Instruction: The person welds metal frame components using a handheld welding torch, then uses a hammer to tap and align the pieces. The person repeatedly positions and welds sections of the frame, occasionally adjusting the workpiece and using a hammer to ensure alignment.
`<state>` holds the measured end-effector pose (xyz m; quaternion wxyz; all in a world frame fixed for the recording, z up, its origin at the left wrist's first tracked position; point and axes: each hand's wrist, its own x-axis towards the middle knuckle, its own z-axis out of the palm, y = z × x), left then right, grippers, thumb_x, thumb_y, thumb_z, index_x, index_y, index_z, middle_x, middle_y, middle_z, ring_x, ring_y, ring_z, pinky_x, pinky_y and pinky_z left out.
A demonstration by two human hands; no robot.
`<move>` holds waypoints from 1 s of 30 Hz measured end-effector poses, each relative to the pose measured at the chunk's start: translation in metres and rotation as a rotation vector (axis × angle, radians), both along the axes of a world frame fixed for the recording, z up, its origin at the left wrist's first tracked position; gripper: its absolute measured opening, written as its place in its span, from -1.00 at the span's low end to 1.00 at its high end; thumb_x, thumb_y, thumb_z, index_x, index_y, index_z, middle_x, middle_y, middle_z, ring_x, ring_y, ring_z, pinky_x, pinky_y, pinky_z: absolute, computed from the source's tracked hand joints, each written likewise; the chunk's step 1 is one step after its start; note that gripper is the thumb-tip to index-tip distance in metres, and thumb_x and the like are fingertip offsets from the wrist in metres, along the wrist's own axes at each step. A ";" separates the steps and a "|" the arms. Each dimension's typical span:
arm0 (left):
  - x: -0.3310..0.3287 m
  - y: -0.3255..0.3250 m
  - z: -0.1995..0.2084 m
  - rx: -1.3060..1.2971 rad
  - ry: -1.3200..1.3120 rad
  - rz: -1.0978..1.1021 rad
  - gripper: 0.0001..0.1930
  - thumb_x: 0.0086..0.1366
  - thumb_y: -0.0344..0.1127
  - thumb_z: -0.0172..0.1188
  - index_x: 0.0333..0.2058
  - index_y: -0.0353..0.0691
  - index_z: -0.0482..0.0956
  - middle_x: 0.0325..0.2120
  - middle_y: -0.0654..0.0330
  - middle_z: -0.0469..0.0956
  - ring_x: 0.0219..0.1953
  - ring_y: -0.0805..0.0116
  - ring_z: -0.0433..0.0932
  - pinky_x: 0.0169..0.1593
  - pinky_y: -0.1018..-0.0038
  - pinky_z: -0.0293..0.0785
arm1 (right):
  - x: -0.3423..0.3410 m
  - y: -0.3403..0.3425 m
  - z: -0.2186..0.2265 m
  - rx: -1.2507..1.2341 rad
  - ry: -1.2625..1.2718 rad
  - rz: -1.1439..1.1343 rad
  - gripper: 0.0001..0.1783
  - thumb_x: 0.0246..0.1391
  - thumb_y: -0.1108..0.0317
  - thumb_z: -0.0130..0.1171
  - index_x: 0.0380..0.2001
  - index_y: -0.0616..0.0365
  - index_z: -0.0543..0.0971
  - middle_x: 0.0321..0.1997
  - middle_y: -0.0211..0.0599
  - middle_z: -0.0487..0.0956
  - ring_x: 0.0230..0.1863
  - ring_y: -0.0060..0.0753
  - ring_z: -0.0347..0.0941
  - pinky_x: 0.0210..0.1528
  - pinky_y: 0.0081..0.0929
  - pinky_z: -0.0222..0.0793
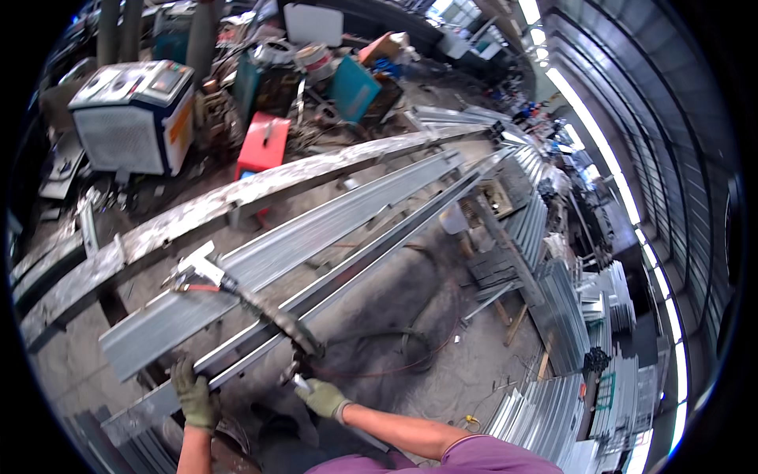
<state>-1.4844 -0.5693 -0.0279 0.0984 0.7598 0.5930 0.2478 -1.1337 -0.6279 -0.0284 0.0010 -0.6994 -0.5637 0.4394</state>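
My left hand (193,397), in a green work glove, is at the near end of a long grey metal channel (347,272). Its fingers are bent over the channel's edge. My right hand (322,398), gloved alike, is closed around a short metal tool with a dark head (292,371), which looks like a hammer; the grip hides part of it. A white gun-shaped torch (201,267) lies across a wide flat metal profile (260,253) beyond my left hand. Its thick dark hose (276,317) crosses the channel and drops toward the floor.
A long curved-looking beam (197,201) runs behind the profiles. At far left stands a white and blue machine (130,118); right of it are a red box (263,146) and clutter. Stacked metal profiles (541,415) lie at right. A cable loops over the floor (442,371).
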 end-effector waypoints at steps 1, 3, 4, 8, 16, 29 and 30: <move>0.003 -0.002 -0.008 -0.019 0.007 0.009 -0.70 -0.17 -0.40 0.37 -0.43 -0.29 0.46 0.32 -0.24 0.39 0.46 -0.39 0.25 0.57 -0.29 0.04 | 0.001 0.001 0.009 -0.074 0.000 -0.030 -0.42 0.46 -0.19 0.07 0.14 0.10 0.62 0.05 0.15 0.71 0.15 0.33 0.60 0.21 0.09 0.47; 0.004 -0.008 -0.008 -0.120 0.036 0.004 -0.64 -0.12 -0.40 0.35 -0.31 -0.31 0.46 0.40 -0.26 0.31 0.53 -0.41 0.15 0.60 -0.32 -0.05 | 0.000 -0.001 0.024 -0.145 0.015 -0.063 -0.40 0.46 -0.20 0.06 0.16 0.10 0.62 0.05 0.16 0.72 0.16 0.31 0.61 0.22 0.08 0.46; 0.012 -0.010 -0.016 -0.085 0.073 -0.025 -0.60 -0.11 -0.39 0.35 -0.25 -0.31 0.44 0.42 -0.27 0.28 0.54 -0.41 0.13 0.61 -0.33 -0.08 | 0.007 -0.013 0.025 -0.150 0.019 -0.090 -0.40 0.46 -0.20 0.06 0.17 0.09 0.62 0.04 0.16 0.72 0.16 0.29 0.61 0.22 0.07 0.46; -0.007 -0.013 -0.029 -0.030 0.198 -0.019 -0.41 -0.07 -0.35 0.36 -0.03 -0.35 0.35 0.51 -0.30 0.14 0.59 -0.44 0.00 0.63 -0.35 -0.20 | -0.006 -0.006 0.051 -0.218 0.036 -0.060 -0.41 0.45 -0.19 0.09 0.18 0.07 0.62 0.01 0.11 0.74 0.12 0.25 0.64 0.18 0.02 0.47; -0.016 -0.011 -0.037 -0.009 0.255 -0.021 -0.40 -0.11 -0.21 0.45 -0.10 -0.37 0.46 0.54 -0.31 0.10 0.61 -0.43 -0.04 0.65 -0.30 -0.22 | 0.006 -0.029 0.044 -0.215 0.095 -0.003 -0.46 0.44 -0.14 0.09 0.15 0.07 0.63 0.03 0.07 0.74 0.11 0.20 0.66 0.19 0.04 0.48; -0.045 -0.002 -0.056 -0.119 0.667 -0.002 -0.42 0.40 0.05 0.27 0.26 -0.15 0.53 0.52 -0.04 0.23 0.55 -0.24 0.09 0.62 -0.12 -0.11 | 0.078 -0.050 0.030 -0.262 0.058 -0.044 -0.46 0.40 -0.12 0.08 0.13 0.05 0.70 0.10 -0.02 0.75 0.15 0.14 0.66 0.22 0.02 0.48; -0.044 0.014 -0.051 0.209 0.657 -0.128 -0.45 0.41 0.01 0.24 0.25 -0.17 0.54 0.49 -0.07 0.27 0.53 -0.21 0.13 0.60 -0.09 -0.05 | 0.089 -0.057 0.024 -0.227 0.063 -0.006 -0.45 0.36 -0.15 0.11 0.08 0.03 0.73 0.03 -0.02 0.77 0.11 0.13 0.68 0.18 0.01 0.50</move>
